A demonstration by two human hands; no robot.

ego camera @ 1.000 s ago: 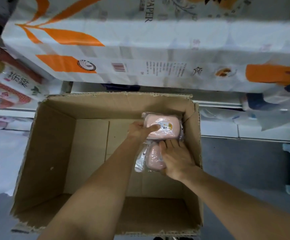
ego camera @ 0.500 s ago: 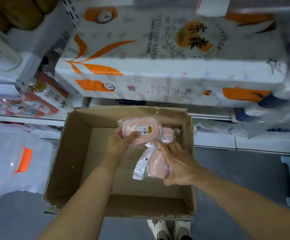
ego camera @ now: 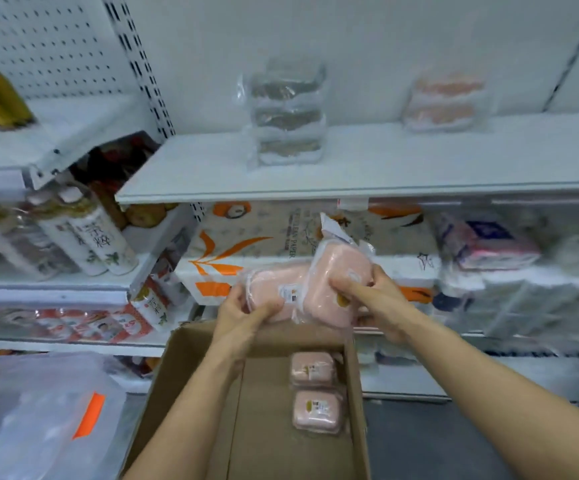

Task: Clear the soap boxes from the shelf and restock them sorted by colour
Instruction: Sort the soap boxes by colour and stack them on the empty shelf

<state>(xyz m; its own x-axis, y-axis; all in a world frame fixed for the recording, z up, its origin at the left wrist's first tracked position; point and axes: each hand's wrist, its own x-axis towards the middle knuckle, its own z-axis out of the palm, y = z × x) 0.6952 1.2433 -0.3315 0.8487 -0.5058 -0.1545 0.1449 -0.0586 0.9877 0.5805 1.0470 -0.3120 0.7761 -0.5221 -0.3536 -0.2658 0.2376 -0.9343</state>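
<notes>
My left hand (ego camera: 243, 315) grips a pink soap box in clear wrap (ego camera: 274, 291), held above the cardboard box (ego camera: 184, 372). My right hand (ego camera: 367, 296) grips a second pink soap box (ego camera: 336, 282), tilted upright and overlapping the first. Two more pink soap boxes (ego camera: 312, 368) (ego camera: 317, 410) lie in the cardboard box along its right wall. On the white shelf (ego camera: 385, 161) above stand a stack of grey soap boxes (ego camera: 290, 116) in the middle and a stack of pink soap boxes (ego camera: 445, 98) to the right.
Packs of toilet paper with orange print (ego camera: 253, 258) fill the shelf below, behind my hands. Bottles (ego camera: 90, 237) lean on the left shelves. A clear plastic bag with an orange mark (ego camera: 46, 410) sits at the lower left. A pegboard panel (ego camera: 46, 39) covers the upper left.
Both hands lifted their pink soap boxes up out of the cardboard box to above its far rim. The view tilted up, and the upper shelf with its two stacks came into sight.
</notes>
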